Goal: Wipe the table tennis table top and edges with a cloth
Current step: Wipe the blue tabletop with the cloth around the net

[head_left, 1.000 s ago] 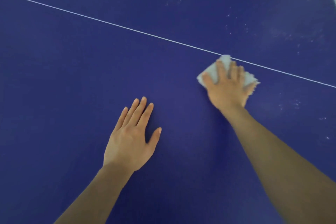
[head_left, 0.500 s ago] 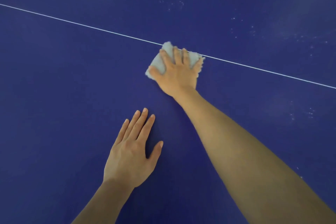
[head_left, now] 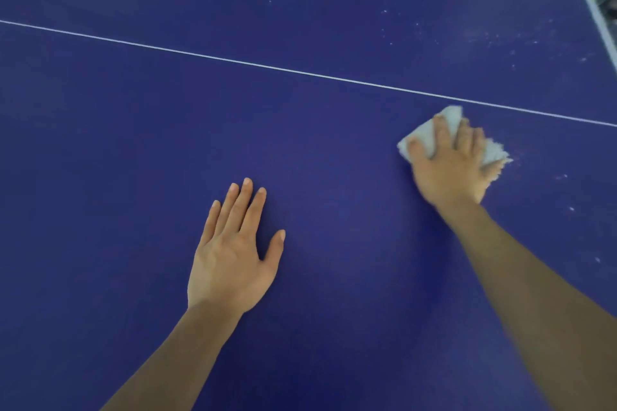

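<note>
A small pale cloth (head_left: 490, 150), folded into a rough pad with a frayed right corner, is pressed flat onto the dark blue worktop (head_left: 133, 143) of the table tennis table, in the right half of the view and just on the near side of the thin white centre line (head_left: 267, 67) that crosses the surface at a slant. The cloth is covered for the most part by the right hand (head_left: 449, 167), whose fingers (head_left: 442, 130) are laid nearly straight and slightly spread over its top, with the thumb set at its left edge; the cloth is pushed down rather than pinched, and its corners are seen beyond the fingertips and to the right of the hand, which is somewhat blurred. The left hand (head_left: 233, 253) is laid palm down on the bare worktop, well apart from the cloth and nearer the person, its fingers straight and close together, the thumb held out to the right, and nothing is held in it. Both forearms are bare. Pale specks and faint smears are scattered over the surface beyond the line and to the right of the cloth. At the upper right corner the white edge stripe (head_left: 587, 0) of the worktop is seen, with blurred ground beyond it.
</note>
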